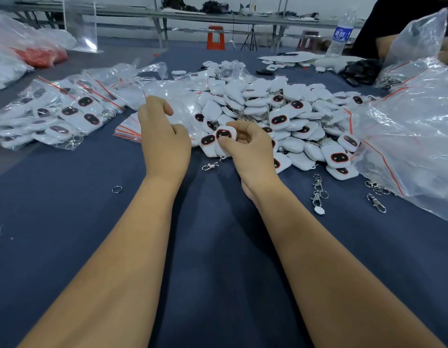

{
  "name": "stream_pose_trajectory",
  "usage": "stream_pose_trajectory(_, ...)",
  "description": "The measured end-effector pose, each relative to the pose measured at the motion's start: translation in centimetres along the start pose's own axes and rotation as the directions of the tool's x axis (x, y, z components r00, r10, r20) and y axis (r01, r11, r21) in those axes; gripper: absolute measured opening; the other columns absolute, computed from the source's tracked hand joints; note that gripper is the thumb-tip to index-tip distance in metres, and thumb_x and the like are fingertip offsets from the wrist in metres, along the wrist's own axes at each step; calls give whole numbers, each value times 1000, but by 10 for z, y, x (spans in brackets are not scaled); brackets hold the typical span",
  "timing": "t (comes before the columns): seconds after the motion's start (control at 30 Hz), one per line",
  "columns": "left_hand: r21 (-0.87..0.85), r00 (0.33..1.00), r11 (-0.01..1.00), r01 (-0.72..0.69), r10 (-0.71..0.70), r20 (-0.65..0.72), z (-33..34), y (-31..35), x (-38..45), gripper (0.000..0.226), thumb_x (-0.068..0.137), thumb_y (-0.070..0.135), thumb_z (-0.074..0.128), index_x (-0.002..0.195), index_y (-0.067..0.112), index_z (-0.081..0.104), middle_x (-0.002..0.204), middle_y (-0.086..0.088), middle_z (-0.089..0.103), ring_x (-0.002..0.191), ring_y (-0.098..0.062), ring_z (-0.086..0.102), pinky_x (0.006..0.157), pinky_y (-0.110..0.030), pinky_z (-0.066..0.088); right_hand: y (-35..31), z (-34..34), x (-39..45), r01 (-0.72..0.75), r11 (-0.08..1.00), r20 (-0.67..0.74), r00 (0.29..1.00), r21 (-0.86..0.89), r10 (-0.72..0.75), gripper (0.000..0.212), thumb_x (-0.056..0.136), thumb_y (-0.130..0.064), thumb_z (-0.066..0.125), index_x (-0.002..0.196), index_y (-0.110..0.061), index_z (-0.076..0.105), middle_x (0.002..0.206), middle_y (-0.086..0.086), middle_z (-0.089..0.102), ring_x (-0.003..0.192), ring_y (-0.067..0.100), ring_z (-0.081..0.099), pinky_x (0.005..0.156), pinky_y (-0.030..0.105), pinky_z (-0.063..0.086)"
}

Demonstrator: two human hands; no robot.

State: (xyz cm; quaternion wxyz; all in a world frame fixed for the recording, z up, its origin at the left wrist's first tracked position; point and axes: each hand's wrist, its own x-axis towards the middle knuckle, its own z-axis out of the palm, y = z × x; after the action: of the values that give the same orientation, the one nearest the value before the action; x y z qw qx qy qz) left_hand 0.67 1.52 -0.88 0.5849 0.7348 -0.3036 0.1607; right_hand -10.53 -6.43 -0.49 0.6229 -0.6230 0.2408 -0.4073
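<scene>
Dozens of fobs [280,114] lie heaped; a careless nudge could spill them. Left hand [165,139] curls over the bag stack [127,131], grip on a bag unclear. Right hand [245,149] pinches one fob [226,135] at the heap's near edge; the clasp [210,166] beneath may snag.

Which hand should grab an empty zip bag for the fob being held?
Probably left. The left hand is right beside the stack of zip bags, while the right hand is busy pinching a white fob.
</scene>
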Motion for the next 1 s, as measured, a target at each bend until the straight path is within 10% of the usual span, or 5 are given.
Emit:
stream_pose_trajectory(0.17, 105, 983, 982, -159, 147, 113, -2, 4, -3, 44, 72, -8, 50, 111, 12, 55, 126, -6, 38, 84, -11, 49, 71, -7, 37, 1, -2, 1, 27, 1000, 78, 997, -15, -26, 33, 87, 5, 59, 88, -27, 67, 97, 0, 70, 92, 13, 62, 91, 30, 53)
stream_pose_trajectory(0.27, 254, 926, 915, -313, 234, 298, 1, 7, -5, 53, 75, -8, 50, 122, 17, 57, 125, -7, 52, 100, -25, 51, 76, -36, 43, -1, -7, 5, 17, 1000, 23, 1000, -4, -17, 27, 90, 2, 56, 93, -22, 67, 94, -5, 67, 81, 1, 60, 75, 16, 50)
stream_pose_trajectory(0.4, 415, 855, 811, -413, 189, 482, 15, 11, -10, 42, 86, 7, 54, 122, 27, 58, 117, 1, 60, 98, -30, 45, 71, -37, 40, 0, -11, 6, -36, 992, 13, 999, 117, 35, 16, 95, -3, 55, 105, -11, 65, 98, 5, 66, 76, 10, 65, 59, 21, 53)
stream_pose_trajectory(0.8, 97, 930, 995, 18, -52, 363, 32, 14, -12, 49, 77, -6, 49, 105, 26, 73, 104, -1, 63, 97, -25, 60, 81, -33, 51, 12, -8, 13, -86, 996, 66, 994, 24, 85, 32, 92, 3, 58, 120, -13, 58, 114, 9, 68, 96, 20, 70, 86, 40, 59)
stream_pose_trajectory(1.0, 9, 917, 981, 192, -182, 354, 31, 13, -11, 51, 79, -6, 55, 112, 30, 69, 112, 3, 64, 89, -14, 62, 85, -31, 54, 13, -7, 19, -128, 983, 27, 992, 130, 126, 29, 88, 9, 58, 105, -15, 57, 111, 11, 68, 93, 20, 71, 67, 24, 58)
